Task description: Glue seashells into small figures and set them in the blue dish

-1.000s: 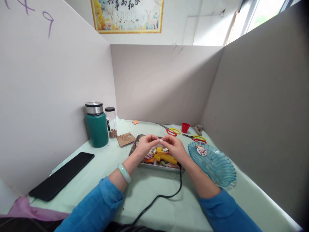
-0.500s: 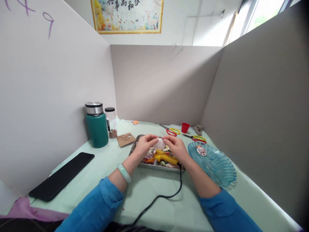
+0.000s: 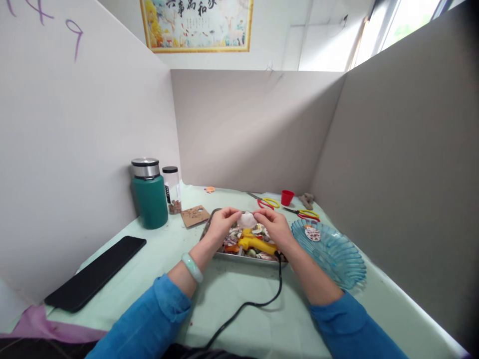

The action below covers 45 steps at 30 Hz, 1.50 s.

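Observation:
Between my two hands is a white shell (image 3: 247, 220), pale and rounded, held up over a metal tray (image 3: 239, 258). My left hand (image 3: 222, 224) pinches its left edge with thumb and fingertips. On the opposite edge my right hand (image 3: 275, 225) has the same kind of pinch. Below the shell, a yellow glue gun (image 3: 257, 244) lies across the tray on a mix of shells and small colourful pieces. Its black cord (image 3: 247, 304) runs off the tray toward the table's front edge.
A blue glass plate (image 3: 337, 254) bearing a patterned shell piece is at right. Scissors (image 3: 267, 202), pliers-like scissors (image 3: 305, 214) and a red cup (image 3: 287, 198) lie behind. Leftward stand a green flask (image 3: 150, 199), a jar (image 3: 172, 192), a cardboard piece (image 3: 195, 216) and a black slab (image 3: 97, 273). Partitions enclose the table.
The shell has tilted slightly between my fingers and shows a different outline. My hands have shifted only a little; everything else stays put.

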{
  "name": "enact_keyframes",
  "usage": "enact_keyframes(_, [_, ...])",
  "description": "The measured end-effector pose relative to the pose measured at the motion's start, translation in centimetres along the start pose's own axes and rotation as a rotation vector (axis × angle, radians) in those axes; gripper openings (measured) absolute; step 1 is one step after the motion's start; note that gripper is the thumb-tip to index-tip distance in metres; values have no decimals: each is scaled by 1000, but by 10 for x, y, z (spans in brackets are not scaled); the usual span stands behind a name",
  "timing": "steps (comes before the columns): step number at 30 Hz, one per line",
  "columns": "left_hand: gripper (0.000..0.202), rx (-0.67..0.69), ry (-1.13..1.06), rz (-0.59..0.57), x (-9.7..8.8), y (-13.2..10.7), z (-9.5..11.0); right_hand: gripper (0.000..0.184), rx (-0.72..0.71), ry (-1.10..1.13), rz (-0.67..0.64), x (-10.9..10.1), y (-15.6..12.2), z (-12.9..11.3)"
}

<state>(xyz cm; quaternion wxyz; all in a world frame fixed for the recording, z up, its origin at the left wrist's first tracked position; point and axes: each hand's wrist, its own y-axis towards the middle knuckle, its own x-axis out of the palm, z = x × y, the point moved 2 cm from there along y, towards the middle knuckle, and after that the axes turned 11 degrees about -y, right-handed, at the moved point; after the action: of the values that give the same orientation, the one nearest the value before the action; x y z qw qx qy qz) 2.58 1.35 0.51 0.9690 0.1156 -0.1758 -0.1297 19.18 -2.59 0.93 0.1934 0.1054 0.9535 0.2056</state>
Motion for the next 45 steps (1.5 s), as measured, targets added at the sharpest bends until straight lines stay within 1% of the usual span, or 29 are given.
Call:
enact_keyframes(7, [24, 19, -4, 5, -1, -1, 0, 21, 3, 1, -26, 2, 1, 2])
enact_keyframes(17, [26, 17, 2, 20, -2, 0, -1, 21, -21, -18, 35, -2, 1, 0])
enact_keyframes(23, [28, 9, 7, -22, 3, -3, 4, 22, -29, -8, 51, -1, 2, 3])
enact_keyframes(26, [27, 21, 4, -24, 3, -3, 4, 24, -29, -5, 41, -1, 1, 1])
enact_keyframes(32, [26, 58, -23, 16, -2, 0, 0, 26, -11, -3, 10, 0, 0, -2])
enact_keyframes(39, [26, 67, -48, 16, -1, -1, 4, 21, -11, -37, -75, 5, 0, 8])
enact_keyframes(45, [23, 57, -39, -14, 0, -1, 3, 25, -30, -19, -58, 3, 1, 6])
